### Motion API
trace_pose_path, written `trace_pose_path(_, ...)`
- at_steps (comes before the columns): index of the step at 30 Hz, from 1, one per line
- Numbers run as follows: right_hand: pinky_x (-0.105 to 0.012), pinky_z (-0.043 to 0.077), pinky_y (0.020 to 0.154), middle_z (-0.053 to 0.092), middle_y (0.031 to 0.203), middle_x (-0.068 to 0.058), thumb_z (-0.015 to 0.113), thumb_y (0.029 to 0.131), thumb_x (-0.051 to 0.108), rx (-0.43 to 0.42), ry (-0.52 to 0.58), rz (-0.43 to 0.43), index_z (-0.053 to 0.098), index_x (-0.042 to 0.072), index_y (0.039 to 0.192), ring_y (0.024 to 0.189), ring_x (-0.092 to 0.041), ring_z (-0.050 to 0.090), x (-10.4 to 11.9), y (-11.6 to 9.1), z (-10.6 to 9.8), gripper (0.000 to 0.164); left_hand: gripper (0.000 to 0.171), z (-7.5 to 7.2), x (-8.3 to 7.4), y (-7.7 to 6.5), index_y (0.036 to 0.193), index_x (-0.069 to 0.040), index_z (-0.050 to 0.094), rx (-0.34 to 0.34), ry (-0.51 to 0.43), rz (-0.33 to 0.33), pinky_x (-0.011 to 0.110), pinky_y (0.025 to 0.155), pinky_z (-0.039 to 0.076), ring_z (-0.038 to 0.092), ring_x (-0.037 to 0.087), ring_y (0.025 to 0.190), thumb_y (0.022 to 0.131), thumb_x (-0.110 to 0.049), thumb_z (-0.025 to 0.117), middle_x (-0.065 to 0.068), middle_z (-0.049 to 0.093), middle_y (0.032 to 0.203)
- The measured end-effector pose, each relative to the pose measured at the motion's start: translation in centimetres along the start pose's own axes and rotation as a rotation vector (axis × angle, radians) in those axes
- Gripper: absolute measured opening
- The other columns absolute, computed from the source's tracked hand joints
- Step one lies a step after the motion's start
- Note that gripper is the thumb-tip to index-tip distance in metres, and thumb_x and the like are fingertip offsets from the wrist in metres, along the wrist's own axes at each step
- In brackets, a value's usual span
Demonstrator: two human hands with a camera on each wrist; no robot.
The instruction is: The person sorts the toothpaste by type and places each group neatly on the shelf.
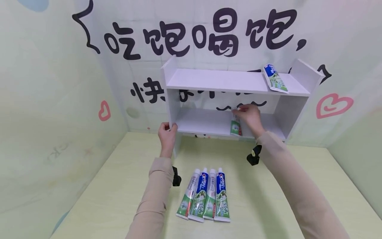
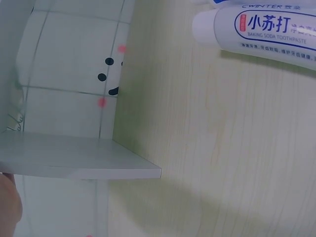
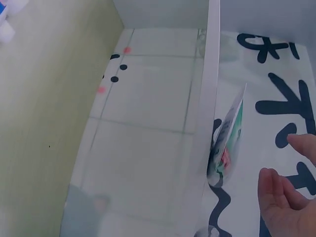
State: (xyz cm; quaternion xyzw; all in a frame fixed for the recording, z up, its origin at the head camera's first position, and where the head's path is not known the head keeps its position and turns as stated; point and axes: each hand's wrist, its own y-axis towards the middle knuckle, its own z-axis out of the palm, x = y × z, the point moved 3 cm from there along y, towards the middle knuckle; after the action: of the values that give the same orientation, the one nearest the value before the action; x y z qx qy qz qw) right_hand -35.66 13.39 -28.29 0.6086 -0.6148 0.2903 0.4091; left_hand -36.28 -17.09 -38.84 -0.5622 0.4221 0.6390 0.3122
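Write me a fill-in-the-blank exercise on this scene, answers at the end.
1. The table bears ____ toothpaste tubes.
2. The left hand grips the shelf unit's ____ side panel.
3. The right hand is at a tube on the ____ shelf.
4. Another tube lies nearer the upper shelf's ____ end.

Missing words: four; left; lower; right.

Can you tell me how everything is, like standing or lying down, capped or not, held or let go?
Shelf, standing upright
Left grip, holding the shelf's left side
Right grip, thumb and fingers parted, holding nothing
Lower tube, on the lower board; cap can't be made out
Upper tube, lying on the upper board
Four table tubes, lying side by side, capped
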Motion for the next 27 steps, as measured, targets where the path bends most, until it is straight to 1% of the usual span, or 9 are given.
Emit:
trace_pose_path(4,-0.037,0.045,0.092,0.056,0.118,-0.021,0.064,0.082,0.025,-0.009,0.059,-0.054,0.050,-0.006,0.121,0.107,-0.029,0.054,0.1,-0.9,0.0,0.052,0.023,0.0,0.1,0.0,0.098,0.000,0.052,-0.003,0.004,-0.002,0.028,0.077,0.047,0.052,0.018,0.088,0.083,-0.017,0.058,0.006,0.052,0.096)
trace_pose_path(8,-0.033,0.046,0.089,0.058,0.117,-0.019,0.065,0.082,0.026,-0.003,0.090,-0.065,0.051,-0.004,0.120,0.104,-0.026,0.055,0.0,-1.7,0.0,0.050,0.024,0.1,0.1,-0.1,0.099,0.000,0.052,-0.004,-0.005,-0.006,0.030,0.080,0.048,0.053,0.019,0.090,0.082,-0.017,0.058,0.007,0.052,0.096)
trace_pose_path(13,-0.031,0.047,0.088,0.059,0.115,-0.017,0.066,0.082,0.027,-0.008,0.089,-0.048,0.052,-0.002,0.120,0.103,-0.025,0.056,-0.4,-3.3,0.0,0.050,0.024,0.1,0.1,0.0,0.098,0.000,0.052,0.001,-0.014,-0.012,0.028,0.077,0.047,0.051,0.018,0.088,0.082,-0.017,0.059,0.006,0.051,0.096)
trace_pose_path(14,-0.030,0.048,0.086,0.059,0.115,-0.017,0.066,0.082,0.027,-0.009,0.090,-0.044,0.053,-0.002,0.120,0.102,-0.025,0.057,-0.4,-3.6,0.1,0.050,0.024,0.1,0.1,0.0,0.098,0.000,0.052,0.000,-0.013,-0.011,0.028,0.076,0.046,0.051,0.018,0.087,0.082,-0.017,0.059,0.006,0.051,0.095)
trace_pose_path(17,-0.020,0.050,0.077,0.060,0.113,-0.016,0.067,0.081,0.027,-0.004,0.116,-0.036,0.053,-0.001,0.120,0.097,-0.021,0.057,-0.7,-4.6,0.4,0.050,0.023,0.0,0.1,0.0,0.097,0.000,0.052,-0.010,-0.007,-0.006,0.026,0.074,0.045,0.051,0.018,0.086,0.083,-0.017,0.058,0.006,0.051,0.094)
trace_pose_path(20,-0.012,0.048,0.071,0.060,0.111,-0.017,0.068,0.080,0.025,0.001,0.158,-0.047,0.053,-0.001,0.120,0.092,-0.016,0.057,-0.9,-5.7,0.7,0.050,0.023,-0.1,0.0,-0.1,0.097,0.000,0.052,-0.016,0.001,-0.002,0.025,0.072,0.044,0.050,0.017,0.085,0.083,-0.018,0.058,0.005,0.050,0.093)
trace_pose_path(22,-0.010,0.047,0.070,0.060,0.110,-0.017,0.069,0.079,0.023,-0.003,0.183,-0.057,0.053,-0.002,0.119,0.089,-0.012,0.056,-1.2,-6.4,0.9,0.050,0.023,0.0,0.0,-0.1,0.097,0.000,0.052,-0.014,-0.001,0.002,0.025,0.073,0.044,0.050,0.017,0.085,0.083,-0.017,0.058,0.004,0.050,0.093)
trace_pose_path(25,-0.008,0.047,0.072,0.059,0.109,-0.019,0.069,0.079,0.020,-0.009,0.214,-0.068,0.053,-0.004,0.118,0.086,-0.009,0.055,-1.8,-7.5,1.1,0.048,0.023,0.0,0.0,-0.1,0.098,0.000,0.052,-0.011,-0.001,0.002,0.025,0.072,0.044,0.049,0.016,0.085,0.083,-0.017,0.057,0.003,0.050,0.092)
trace_pose_path(27,-0.009,0.047,0.073,0.059,0.109,-0.020,0.069,0.079,0.018,-0.014,0.241,-0.058,0.053,-0.005,0.117,0.085,-0.006,0.055,-2.5,-8.1,1.4,0.048,0.023,0.1,0.0,-0.1,0.098,-0.001,0.052,-0.009,-0.001,-0.002,0.024,0.072,0.044,0.049,0.016,0.085,0.083,-0.018,0.058,0.003,0.050,0.092)
